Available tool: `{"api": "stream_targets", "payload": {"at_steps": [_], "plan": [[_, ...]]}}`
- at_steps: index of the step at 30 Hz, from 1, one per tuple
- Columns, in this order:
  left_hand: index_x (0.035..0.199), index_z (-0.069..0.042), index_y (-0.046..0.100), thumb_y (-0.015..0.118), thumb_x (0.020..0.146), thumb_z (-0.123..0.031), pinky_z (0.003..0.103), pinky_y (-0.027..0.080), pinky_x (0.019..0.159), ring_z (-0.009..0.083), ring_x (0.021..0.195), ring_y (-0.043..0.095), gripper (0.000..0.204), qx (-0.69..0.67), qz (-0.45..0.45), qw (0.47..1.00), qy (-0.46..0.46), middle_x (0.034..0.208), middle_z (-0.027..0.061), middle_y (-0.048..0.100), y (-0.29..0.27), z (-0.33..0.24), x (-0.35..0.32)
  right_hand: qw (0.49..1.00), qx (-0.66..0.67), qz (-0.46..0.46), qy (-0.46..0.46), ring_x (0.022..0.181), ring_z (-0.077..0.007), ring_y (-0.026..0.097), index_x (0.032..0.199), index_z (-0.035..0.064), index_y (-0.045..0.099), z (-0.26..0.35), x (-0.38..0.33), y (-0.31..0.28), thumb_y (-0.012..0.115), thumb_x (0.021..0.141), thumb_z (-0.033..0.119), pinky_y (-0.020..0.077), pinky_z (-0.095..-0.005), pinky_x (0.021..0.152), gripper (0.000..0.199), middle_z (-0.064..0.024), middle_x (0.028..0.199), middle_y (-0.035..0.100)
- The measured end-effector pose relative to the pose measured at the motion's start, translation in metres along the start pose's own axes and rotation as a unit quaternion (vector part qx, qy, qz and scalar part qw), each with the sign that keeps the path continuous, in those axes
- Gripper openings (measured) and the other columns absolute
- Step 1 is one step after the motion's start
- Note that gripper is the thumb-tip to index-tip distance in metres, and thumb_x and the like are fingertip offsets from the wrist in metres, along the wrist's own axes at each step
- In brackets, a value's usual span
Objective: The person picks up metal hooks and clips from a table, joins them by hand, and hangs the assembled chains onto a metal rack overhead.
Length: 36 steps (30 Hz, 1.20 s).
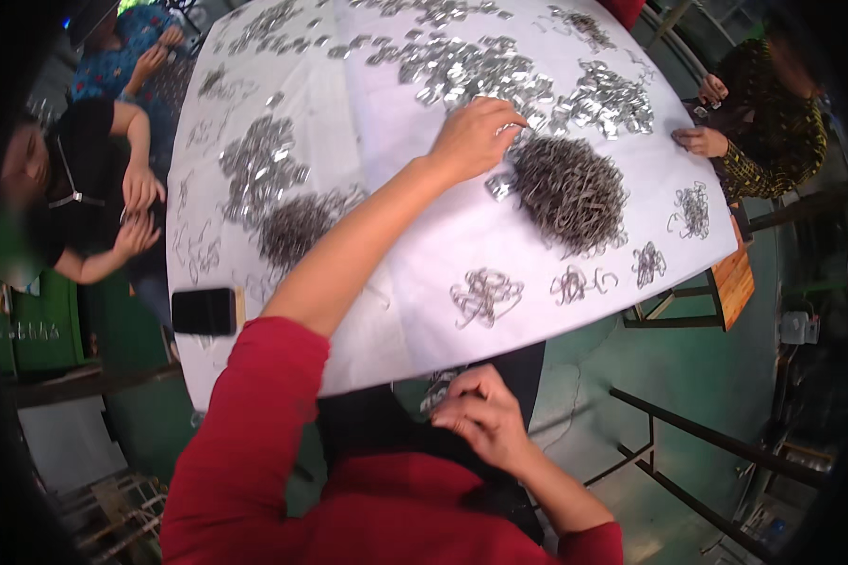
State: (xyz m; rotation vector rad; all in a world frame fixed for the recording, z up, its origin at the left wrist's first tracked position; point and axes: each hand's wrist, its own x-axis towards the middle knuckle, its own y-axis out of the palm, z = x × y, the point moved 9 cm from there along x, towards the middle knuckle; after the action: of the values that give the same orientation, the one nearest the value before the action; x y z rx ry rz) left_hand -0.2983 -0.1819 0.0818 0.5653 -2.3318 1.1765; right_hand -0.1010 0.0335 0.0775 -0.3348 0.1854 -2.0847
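My left hand (474,137) reaches far across the white-covered table (367,122), its fingers curled down at the edge of a heap of shiny flat metal pieces (462,71) and next to a dense mound of grey wire clips (570,193). Whether it grips a piece I cannot tell. My right hand (481,414) rests low at my lap below the table's near edge, fingers bent over several small metal pieces against dark cloth. Small tangles of bent wire (485,297) lie near the front edge.
A dark phone (203,312) lies at the table's left front corner. Two people sit at the left side (85,188), another in a dark patterned sleeve (773,132) at the right. More metal heaps (264,169) cover the table. A wooden bench (735,282) and a metal frame (688,471) stand at right.
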Motion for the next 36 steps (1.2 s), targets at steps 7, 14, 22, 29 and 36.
{"api": "stream_targets", "payload": {"at_steps": [7,14,22,29,36], "plan": [[0.119,-0.029,0.057,0.042,0.093,-0.04,0.061,0.014,0.106,0.0241,0.134,0.025,0.033,0.156,0.239,0.958,-0.025,0.135,0.0022,0.044,0.127,0.064,0.062,1.0,-0.002,0.006,0.02,0.082,-0.0211,0.055,0.082,0.014,0.067,-0.021,0.004,-0.007,0.074,0.068,0.008,0.0466,-0.0318,0.063,0.017,-0.0016,0.087,0.054],[0.118,-0.025,0.058,0.048,0.089,-0.035,0.055,0.016,0.108,0.0266,0.132,0.029,0.032,0.171,0.218,0.96,-0.042,0.134,0.0013,0.046,0.041,0.107,-0.006,0.999,0.0,0.036,0.004,0.08,-0.0203,0.054,0.083,0.014,0.066,-0.032,0.016,-0.001,0.073,0.07,0.01,0.0468,-0.0314,0.06,0.015,-0.0006,0.088,0.053],[0.1,-0.015,0.066,0.057,0.085,-0.033,0.05,0.03,0.099,0.0258,0.123,0.041,0.025,0.208,0.184,0.96,-0.048,0.121,0.0011,0.055,-0.011,0.061,-0.063,0.998,0.005,0.07,-0.004,0.077,-0.021,0.054,0.084,0.0092,0.068,-0.022,0.017,0.022,0.073,0.071,0.009,0.0455,-0.0305,0.064,0.014,-0.0037,0.086,0.058],[0.091,-0.011,0.067,0.07,0.072,-0.031,0.041,0.042,0.084,0.0249,0.097,0.053,0.027,0.15,0.12,0.975,-0.115,0.103,0.0058,0.061,0.046,0.011,-0.054,0.999,0.016,0.029,-0.004,0.08,-0.0214,0.058,0.082,0.0075,0.066,-0.012,0.01,0.028,0.07,0.074,0.007,0.0478,-0.0314,0.066,0.009,-0.0044,0.085,0.058],[0.09,-0.006,0.064,0.072,0.069,-0.02,0.041,0.046,0.079,0.029,0.088,0.06,0.026,0.052,0.065,0.986,-0.144,0.086,0.008,0.065,0.021,0.007,-0.077,0.997,0.072,0.029,-0.026,0.074,-0.0196,0.061,0.085,0.0013,0.064,-0.007,-0.004,0.036,0.067,0.078,0.003,0.0492,-0.0293,0.066,0.008,-0.0082,0.085,0.062]]}}
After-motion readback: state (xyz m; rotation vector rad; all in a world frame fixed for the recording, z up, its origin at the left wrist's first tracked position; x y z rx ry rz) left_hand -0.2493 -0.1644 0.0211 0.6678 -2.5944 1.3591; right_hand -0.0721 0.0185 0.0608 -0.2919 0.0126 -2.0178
